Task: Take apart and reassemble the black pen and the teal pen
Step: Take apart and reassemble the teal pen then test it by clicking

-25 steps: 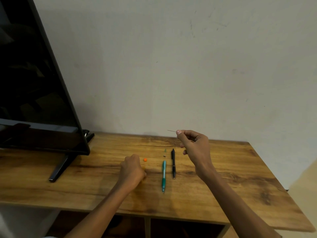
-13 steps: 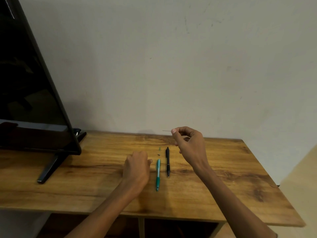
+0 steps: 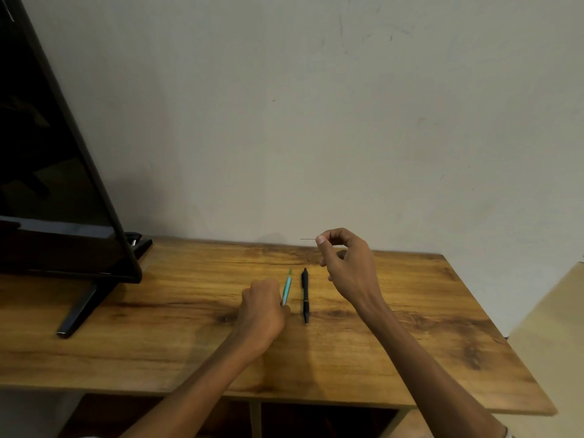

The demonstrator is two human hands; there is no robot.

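From the head camera, the left hand (image 3: 263, 306) is closed on the near end of the teal pen (image 3: 287, 287), which looks to be lifting off the wooden table (image 3: 426, 311). The right hand (image 3: 346, 263), raised at the far side, pinches a thin lead (image 3: 308, 239) pointing left. I'd say threading it back calls for a steady barrel and a gentle, straight push, or it may snap. The black pen (image 3: 305, 295) lies between the hands, untouched, just right of the teal one.
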